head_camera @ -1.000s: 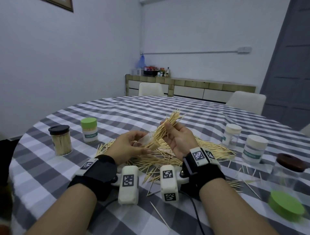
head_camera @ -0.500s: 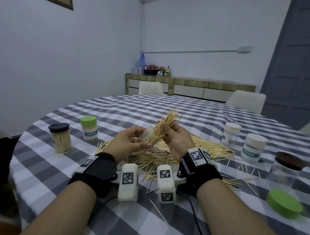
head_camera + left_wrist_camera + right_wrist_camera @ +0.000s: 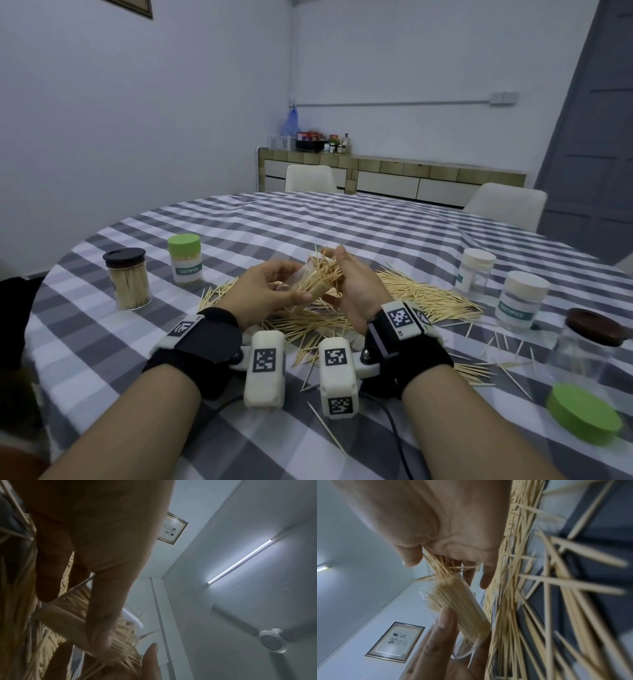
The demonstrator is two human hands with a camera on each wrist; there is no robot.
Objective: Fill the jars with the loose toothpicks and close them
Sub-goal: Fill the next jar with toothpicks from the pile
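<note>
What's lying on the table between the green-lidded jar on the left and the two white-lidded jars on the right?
In the head view, the toothpick pile lies between the green-lidded jar and the white-lidded jars.

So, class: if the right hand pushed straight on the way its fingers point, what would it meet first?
Probably the open mouth of the clear plastic jar held by the left hand; the right hand already feeds toothpicks in.

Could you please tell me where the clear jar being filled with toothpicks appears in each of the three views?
Head: clear jar at centre, tilted, held in the left hand.
Left wrist: lower centre-left, behind the fingers.
Right wrist: lower centre.
Shared landmark: the toothpick bundle entering its mouth.
</note>
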